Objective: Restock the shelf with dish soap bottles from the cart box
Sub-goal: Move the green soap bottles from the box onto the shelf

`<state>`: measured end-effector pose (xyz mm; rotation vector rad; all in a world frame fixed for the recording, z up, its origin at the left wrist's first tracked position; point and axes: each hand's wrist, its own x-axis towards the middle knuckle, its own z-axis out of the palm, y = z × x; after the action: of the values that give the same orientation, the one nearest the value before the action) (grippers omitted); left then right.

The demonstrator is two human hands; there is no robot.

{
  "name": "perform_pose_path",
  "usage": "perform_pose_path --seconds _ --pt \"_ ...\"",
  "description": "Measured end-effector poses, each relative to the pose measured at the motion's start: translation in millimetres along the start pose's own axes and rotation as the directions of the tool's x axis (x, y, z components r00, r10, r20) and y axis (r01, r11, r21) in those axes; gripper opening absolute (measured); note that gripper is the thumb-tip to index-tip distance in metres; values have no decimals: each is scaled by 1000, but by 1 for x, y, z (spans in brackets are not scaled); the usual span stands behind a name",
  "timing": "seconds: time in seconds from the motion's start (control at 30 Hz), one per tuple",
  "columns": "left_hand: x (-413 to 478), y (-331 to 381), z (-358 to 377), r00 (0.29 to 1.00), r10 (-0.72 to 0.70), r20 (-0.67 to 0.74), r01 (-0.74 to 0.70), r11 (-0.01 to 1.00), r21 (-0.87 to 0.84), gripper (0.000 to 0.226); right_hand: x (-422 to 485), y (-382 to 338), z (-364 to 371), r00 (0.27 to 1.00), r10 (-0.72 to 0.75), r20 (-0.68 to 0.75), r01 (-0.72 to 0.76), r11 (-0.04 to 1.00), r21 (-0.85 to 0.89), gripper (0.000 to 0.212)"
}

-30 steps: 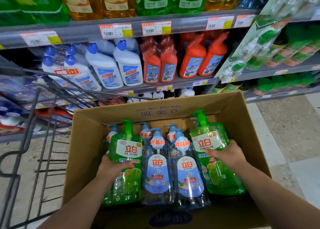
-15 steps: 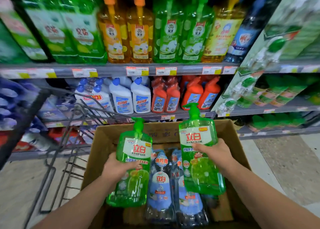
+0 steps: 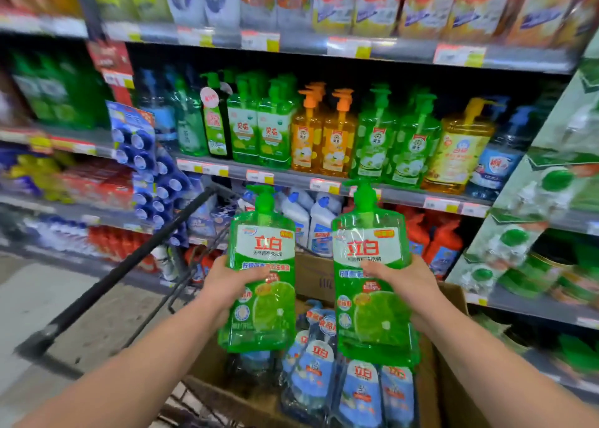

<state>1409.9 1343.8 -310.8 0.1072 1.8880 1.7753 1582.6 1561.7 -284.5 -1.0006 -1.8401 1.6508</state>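
Note:
I hold two green pump bottles of dish soap upright above the cardboard box (image 3: pixel 453 362). My left hand (image 3: pixel 227 285) grips the left green bottle (image 3: pixel 262 298) around its middle. My right hand (image 3: pixel 408 281) grips the right green bottle (image 3: pixel 372 298) the same way. Both bottles are lifted clear of the box, in front of the shelves. Inside the box lie several clear blue dish soap bottles (image 3: pixel 359 392). The dish soap shelf (image 3: pixel 291 176) ahead carries rows of green, orange and yellow pump bottles.
The black cart handle (image 3: pixel 129 265) and wire frame run along the left of the box. Below the soap shelf stand white and red cleaner bottles (image 3: pixel 321 223). A hanging strip of blue items (image 3: pixel 146 168) is at the left. A side shelf unit (image 3: pixel 551 233) stands at the right.
Both hands have raised the green bottles out of the box to chest height, and my view has tilted up toward the higher shelves.

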Motion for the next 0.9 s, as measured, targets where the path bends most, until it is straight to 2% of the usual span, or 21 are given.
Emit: perform_pose_path --seconds 0.13,0.3,0.5,0.57,0.73,0.8,0.9 --pt "-46 19 -21 995 91 -45 -94 994 -63 39 -17 -25 12 993 -65 103 64 998 12 39" --pt "-92 34 -61 976 176 -129 -190 976 -108 38 -41 -53 45 966 -163 198 151 986 78 24" --pt "-129 48 -126 944 164 -286 -226 953 -202 74 -71 -84 104 919 -215 330 173 973 150 19" --pt "-139 52 -152 930 171 -325 -255 938 -236 75 -82 -93 131 899 -204 388 157 976 148 19" --pt "-152 63 -233 897 177 -406 -302 915 -267 78 -107 -117 216 836 -205 509 125 974 188 36" --pt "-153 67 -270 886 189 -424 -318 912 -259 71 -118 -124 255 810 -192 554 92 975 202 43" --pt "-149 75 -332 880 194 -434 -327 910 -255 65 -132 -133 320 800 -200 566 87 971 221 39"
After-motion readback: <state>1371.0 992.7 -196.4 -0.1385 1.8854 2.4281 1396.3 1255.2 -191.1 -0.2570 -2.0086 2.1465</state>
